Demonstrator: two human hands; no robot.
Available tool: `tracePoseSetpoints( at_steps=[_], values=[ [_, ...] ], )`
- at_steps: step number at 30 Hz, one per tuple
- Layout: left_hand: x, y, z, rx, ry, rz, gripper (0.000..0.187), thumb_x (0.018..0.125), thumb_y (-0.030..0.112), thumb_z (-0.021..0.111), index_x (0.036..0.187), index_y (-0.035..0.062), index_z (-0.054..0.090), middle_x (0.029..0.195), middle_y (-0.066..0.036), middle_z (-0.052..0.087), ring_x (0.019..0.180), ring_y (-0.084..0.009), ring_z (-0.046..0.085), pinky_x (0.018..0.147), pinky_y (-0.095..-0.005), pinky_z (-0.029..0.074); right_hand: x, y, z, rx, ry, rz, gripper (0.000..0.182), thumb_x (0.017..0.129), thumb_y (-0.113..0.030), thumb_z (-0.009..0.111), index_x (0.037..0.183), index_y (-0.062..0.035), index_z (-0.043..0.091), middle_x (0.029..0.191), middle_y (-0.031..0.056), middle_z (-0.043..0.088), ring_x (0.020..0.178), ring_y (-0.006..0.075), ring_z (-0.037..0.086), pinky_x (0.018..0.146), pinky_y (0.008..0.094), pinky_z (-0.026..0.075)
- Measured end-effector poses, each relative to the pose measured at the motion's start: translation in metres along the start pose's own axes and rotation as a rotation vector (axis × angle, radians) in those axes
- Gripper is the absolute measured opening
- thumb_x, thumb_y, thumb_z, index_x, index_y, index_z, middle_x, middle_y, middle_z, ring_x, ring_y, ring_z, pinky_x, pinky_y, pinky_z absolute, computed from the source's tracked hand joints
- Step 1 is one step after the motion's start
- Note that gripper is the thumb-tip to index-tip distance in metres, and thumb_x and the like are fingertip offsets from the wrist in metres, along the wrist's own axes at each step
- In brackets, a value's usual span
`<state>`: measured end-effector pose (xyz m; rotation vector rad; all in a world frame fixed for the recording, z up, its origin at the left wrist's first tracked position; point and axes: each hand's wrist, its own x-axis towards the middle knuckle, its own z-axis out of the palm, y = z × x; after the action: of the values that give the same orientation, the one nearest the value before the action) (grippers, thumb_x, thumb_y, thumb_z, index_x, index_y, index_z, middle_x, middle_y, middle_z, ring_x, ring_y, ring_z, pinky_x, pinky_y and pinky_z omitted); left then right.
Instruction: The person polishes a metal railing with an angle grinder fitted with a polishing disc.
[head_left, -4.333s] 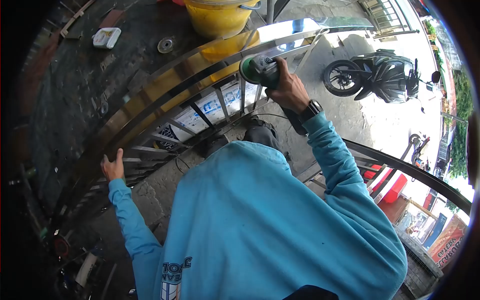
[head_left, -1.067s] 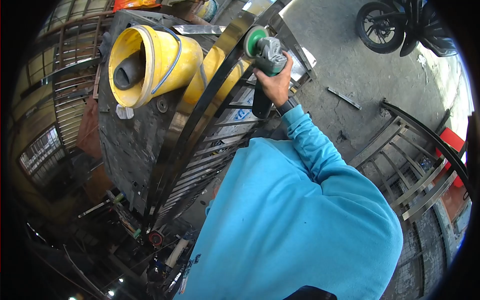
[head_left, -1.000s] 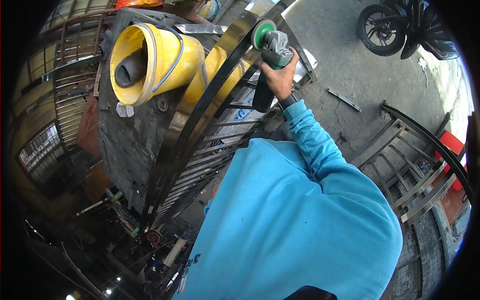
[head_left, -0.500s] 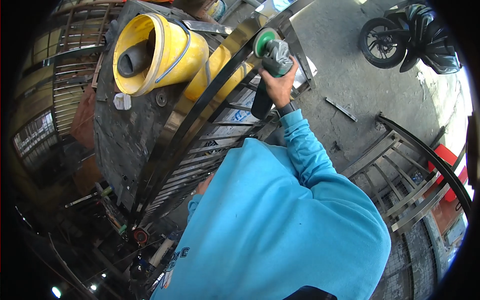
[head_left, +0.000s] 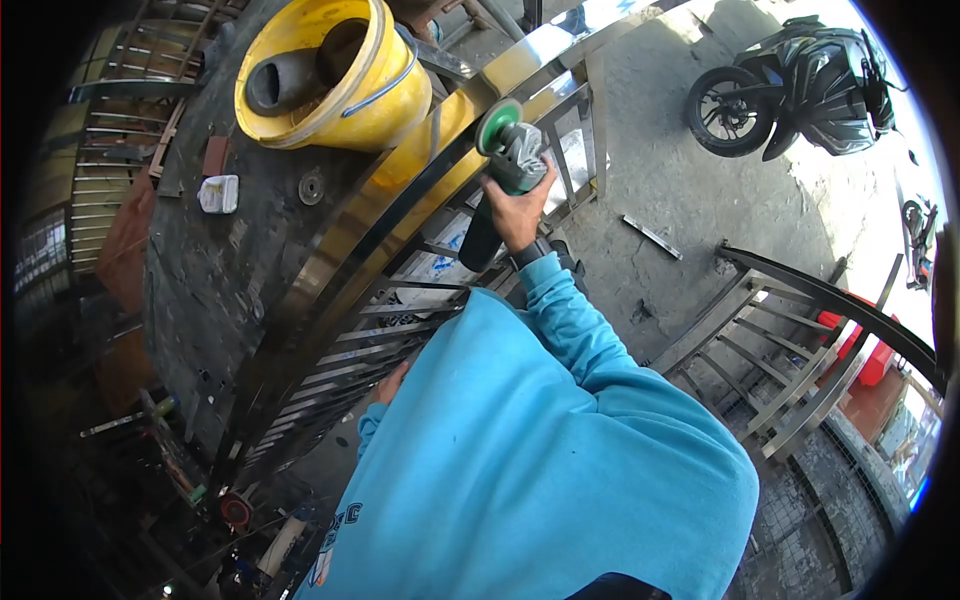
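My right hand (head_left: 520, 210) is wrapped round an angle grinder (head_left: 515, 165) with a green disc (head_left: 498, 127). The disc is at the upper edge of a polished metal railing (head_left: 375, 222), which runs diagonally away from me; whether it touches cannot be made out. Lower down, my left hand (head_left: 392, 382) shows only in part beside the railing's bars, its fingers mostly hidden by my blue sweatshirt. A yellow bucket (head_left: 395, 108) lies tilted on the dark worktable (head_left: 250, 225) across the railing, with a grey cylindrical thing (head_left: 278, 86) inside.
On the worktable are a white container (head_left: 218, 194) and a round disc (head_left: 312, 186). A metal strip (head_left: 652, 237) lies on the concrete floor. To the right stand another barred metal frame (head_left: 770, 370) and a parked motorcycle (head_left: 800, 95). Tools clutter the lower left.
The grinder in my right hand has moved nearer to me along the railing. My view has shifted, so the bucket sits higher in the picture and the motorcycle farther left.
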<state>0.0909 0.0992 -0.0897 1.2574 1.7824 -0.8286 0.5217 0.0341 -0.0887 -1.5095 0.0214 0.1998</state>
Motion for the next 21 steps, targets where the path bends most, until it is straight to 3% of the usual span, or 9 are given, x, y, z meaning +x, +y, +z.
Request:
tracePoseSetpoints(
  at_steps=[5,8,11,13,14,15,18,20,21],
  values=[
    [0.09,-0.095,-0.017,0.107,-0.053,0.003,0.085,0.081,0.077,0.053,0.111,-0.0009,0.072,0.113,-0.022,0.069,0.104,-0.0337,0.063,0.092,-0.0419,0.044,-0.075,0.027,0.03,-0.054,-0.019,-0.031,0.09,0.069,-0.014,0.085,0.139,-0.0026,0.031,0.115,0.0183,0.057,0.103,0.0247,0.059,0.093,0.0358,0.049],
    [0.171,-0.165,-0.004,0.074,0.095,0.241,0.085,0.081,0.076,0.053,0.113,-0.0007,0.071,0.116,-0.024,0.068,0.108,-0.0367,0.062,0.095,-0.0433,0.044,-0.126,0.008,0.036,-0.099,-0.111,0.022,0.089,0.067,-0.013,0.085,0.138,-0.0047,0.033,0.117,0.0176,0.056,0.105,0.0239,0.058,0.094,0.0349,0.048],
    [0.151,-0.171,-0.037,-0.02,0.099,0.229,0.079,0.081,0.072,0.059,0.109,-0.0003,0.072,0.111,-0.026,0.069,0.103,-0.0386,0.063,0.093,-0.0439,0.045,-0.164,0.008,0.029,-0.17,-0.227,0.046,0.09,0.066,-0.014,0.085,0.138,-0.0056,0.032,0.117,0.0174,0.056,0.103,0.0244,0.059,0.091,0.0349,0.05],
    [0.105,-0.141,-0.064,-0.119,0.256,0.4,0.065,0.081,0.061,0.069,0.101,-0.0009,0.073,0.102,-0.025,0.071,0.097,-0.0382,0.066,0.088,-0.0436,0.049,-0.194,-0.012,0.028,-0.241,-0.293,0.189,0.093,0.065,-0.013,0.086,0.14,-0.0058,0.03,0.118,0.0188,0.057,0.105,0.0258,0.06,0.089,0.036,0.052],
    [0.085,-0.128,-0.076,-0.133,0.243,0.411,0.065,0.081,0.061,0.069,0.101,-0.0009,0.073,0.102,-0.025,0.071,0.097,-0.0382,0.066,0.088,-0.0436,0.049,-0.207,-0.017,0.029,-0.253,-0.282,0.152,0.088,0.068,-0.011,0.084,0.138,-0.0061,0.03,0.113,0.0183,0.058,0.097,0.0254,0.063,0.08,0.0377,0.056],
    [0.066,-0.112,-0.087,-0.217,0.273,0.6,0.06,0.08,0.056,0.073,0.1,-0.0013,0.072,0.097,-0.024,0.071,0.095,-0.037,0.067,0.085,-0.0428,0.05,-0.216,-0.019,0.031,-0.265,-0.284,0.13,0.088,0.068,-0.011,0.084,0.138,-0.0061,0.03,0.113,0.0183,0.058,0.097,0.0254,0.063,0.08,0.0377,0.056],
    [0.019,-0.068,-0.111,-0.238,0.327,1.045,0.057,0.076,0.047,0.081,0.102,-0.0018,0.069,0.094,-0.022,0.071,0.092,-0.0342,0.068,0.079,-0.0423,0.053,-0.239,-0.03,0.04,0.054,-0.256,0.389,0.067,0.076,-0.01,0.08,0.126,-0.0067,0.037,0.1,0.014,0.059,0.075,0.0204,0.065,0.06,0.037,0.058],
    [-0.017,-0.039,-0.118,-0.091,0.451,1.519,0.07,0.073,0.053,0.082,0.116,0.0004,0.063,0.097,-0.021,0.068,0.088,-0.0348,0.066,0.076,-0.0435,0.052,-0.249,-0.04,0.043,0.12,-0.255,0.444,0.065,0.076,-0.011,0.08,0.126,-0.0068,0.038,0.098,0.0132,0.059,0.075,0.0212,0.065,0.061,0.0374,0.059],
    [-0.048,-0.027,-0.125,-0.038,0.38,1.597,0.077,0.071,0.057,0.082,0.12,0.0006,0.062,0.1,-0.021,0.067,0.089,-0.0361,0.066,0.077,-0.0442,0.054,-0.254,-0.044,0.044,0.191,-0.26,0.514,0.064,0.077,-0.012,0.08,0.125,-0.0069,0.039,0.097,0.0125,0.06,0.074,0.022,0.066,0.062,0.0378,0.059]
  ],
)
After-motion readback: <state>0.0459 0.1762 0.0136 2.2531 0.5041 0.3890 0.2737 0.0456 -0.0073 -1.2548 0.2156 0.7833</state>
